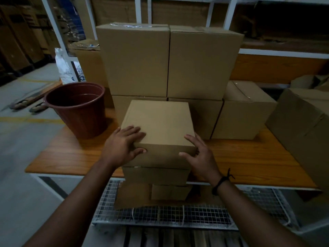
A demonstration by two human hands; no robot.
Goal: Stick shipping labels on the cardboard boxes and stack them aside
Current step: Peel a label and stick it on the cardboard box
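Observation:
A small plain cardboard box (158, 125) sits at the table's front edge on top of another box (154, 175). No label shows on its top or front. My left hand (122, 147) grips its near left corner, fingers flat on the top and thumb curled onto the front face. My right hand (199, 154) is at the near right corner, with spread, fairly straight fingers touching the top edge and side and the thumb on the front face.
Behind the small box stands a wall of larger cardboard boxes (169, 61), with more at the right (245, 111). A brown plastic bucket (78, 109) stands at the left on the wooden table (71, 154). A wire-mesh cage (160, 214) holding a smaller box (169, 192) is below.

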